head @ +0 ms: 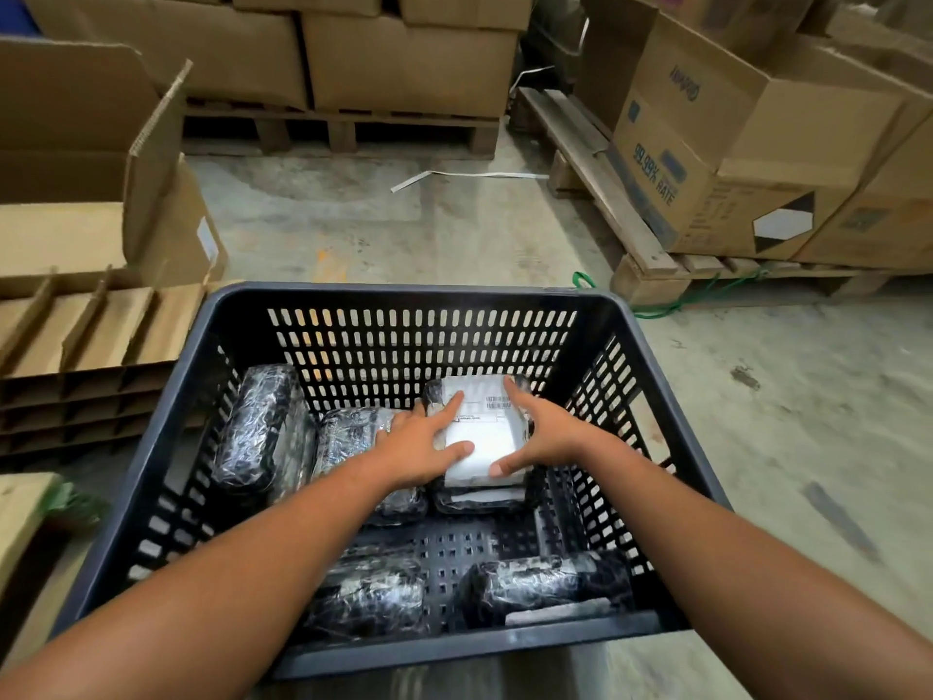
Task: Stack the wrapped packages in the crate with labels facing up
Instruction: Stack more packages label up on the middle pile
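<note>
A dark slotted plastic crate point(404, 298) stands on the floor below me. Inside, at the far right, a wrapped package with a white label facing up point(482, 437) lies on top of another package point(479, 500). My left hand point(421, 444) grips its left edge and my right hand point(542, 431) grips its right edge, thumbs on the near side. More black wrapped packages lie in the crate: one on its side at the far left point(257, 426), one in the middle point(348, 437), and two near the front wall point(373, 596) point(545, 583).
Cardboard boxes on wooden pallets point(631, 224) stand to the right and at the back. An open box point(101, 159) and stacked cardboard dividers point(86, 341) are on the left. A green cord point(656, 308) lies on the concrete floor.
</note>
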Motion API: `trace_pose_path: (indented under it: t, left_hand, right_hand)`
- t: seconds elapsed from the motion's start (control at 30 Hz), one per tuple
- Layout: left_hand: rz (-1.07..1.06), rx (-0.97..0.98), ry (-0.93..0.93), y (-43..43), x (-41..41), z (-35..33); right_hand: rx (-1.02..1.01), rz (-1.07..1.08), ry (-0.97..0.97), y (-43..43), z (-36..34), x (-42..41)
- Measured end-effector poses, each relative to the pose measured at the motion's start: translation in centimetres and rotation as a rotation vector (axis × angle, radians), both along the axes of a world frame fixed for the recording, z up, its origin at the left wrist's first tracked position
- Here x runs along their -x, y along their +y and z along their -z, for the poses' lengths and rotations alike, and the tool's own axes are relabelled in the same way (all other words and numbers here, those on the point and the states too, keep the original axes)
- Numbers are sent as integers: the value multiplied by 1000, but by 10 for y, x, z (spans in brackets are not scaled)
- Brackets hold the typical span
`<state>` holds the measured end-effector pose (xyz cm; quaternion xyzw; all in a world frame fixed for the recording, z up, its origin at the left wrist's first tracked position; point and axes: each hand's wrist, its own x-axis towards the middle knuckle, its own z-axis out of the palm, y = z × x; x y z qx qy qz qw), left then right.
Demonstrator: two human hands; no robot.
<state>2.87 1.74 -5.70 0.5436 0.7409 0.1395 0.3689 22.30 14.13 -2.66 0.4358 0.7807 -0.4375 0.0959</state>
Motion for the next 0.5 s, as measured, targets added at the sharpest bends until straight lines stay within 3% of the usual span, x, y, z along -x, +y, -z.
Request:
trace_pose_path:
  t: [0.5]
  left_hand:
    - [29, 6, -9, 4, 8, 4]
  right_hand:
    - [-38, 22, 12, 8, 7, -2]
